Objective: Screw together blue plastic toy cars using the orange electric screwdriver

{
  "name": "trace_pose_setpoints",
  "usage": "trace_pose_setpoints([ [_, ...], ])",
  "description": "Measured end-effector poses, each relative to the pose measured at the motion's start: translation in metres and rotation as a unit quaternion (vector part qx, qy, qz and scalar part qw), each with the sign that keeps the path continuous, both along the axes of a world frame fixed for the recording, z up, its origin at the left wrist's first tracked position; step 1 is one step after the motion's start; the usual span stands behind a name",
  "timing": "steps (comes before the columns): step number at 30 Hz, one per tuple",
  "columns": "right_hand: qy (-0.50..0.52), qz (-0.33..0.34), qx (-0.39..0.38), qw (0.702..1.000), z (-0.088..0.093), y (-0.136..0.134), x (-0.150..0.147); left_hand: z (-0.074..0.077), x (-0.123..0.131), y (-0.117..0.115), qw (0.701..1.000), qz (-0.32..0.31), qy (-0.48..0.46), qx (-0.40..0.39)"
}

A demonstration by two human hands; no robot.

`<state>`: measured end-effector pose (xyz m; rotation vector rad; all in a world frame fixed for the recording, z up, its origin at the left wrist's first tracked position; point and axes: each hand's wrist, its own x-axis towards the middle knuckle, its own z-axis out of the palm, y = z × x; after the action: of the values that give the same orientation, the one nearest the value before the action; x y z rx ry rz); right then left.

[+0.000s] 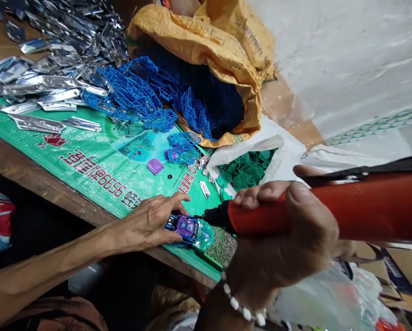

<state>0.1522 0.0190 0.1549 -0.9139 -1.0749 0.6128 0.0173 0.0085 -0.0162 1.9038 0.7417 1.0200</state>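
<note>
A small toy car (186,227) with a purple roof, blue frame and teal front lies near the table's front edge. My left hand (154,220) grips its rear between thumb and fingers. My right hand (295,225) is wrapped round a red electric screwdriver (264,216), which is held nearly level. Its dark tip reaches to the car's upper side; whether it touches a screw I cannot make out. Just beyond the car's front sits a green tray (221,246) full of tiny screws, partly hidden by my right wrist.
Shiny silver plastic parts (61,69) are heaped at the far left. Blue plastic frames (133,92) spill from a yellow woven sack (223,50). A white bag (278,138) holds green parts (249,168). A purple piece (155,166) lies on the green sheet (85,151).
</note>
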Motion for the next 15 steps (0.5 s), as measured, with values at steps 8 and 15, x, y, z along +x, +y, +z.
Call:
trace_pose_setpoints([
  [8, -0.021, -0.01, 0.021, 1.0, -0.003, 0.005, -0.008, 0.011, 0.004, 0.001, 1.0, -0.002, 0.001, -0.031],
  [15, -0.024, -0.018, 0.016, 0.999, -0.005, 0.007, -0.009, 0.01, 0.004, 0.0, 1.0, -0.005, -0.003, -0.016],
])
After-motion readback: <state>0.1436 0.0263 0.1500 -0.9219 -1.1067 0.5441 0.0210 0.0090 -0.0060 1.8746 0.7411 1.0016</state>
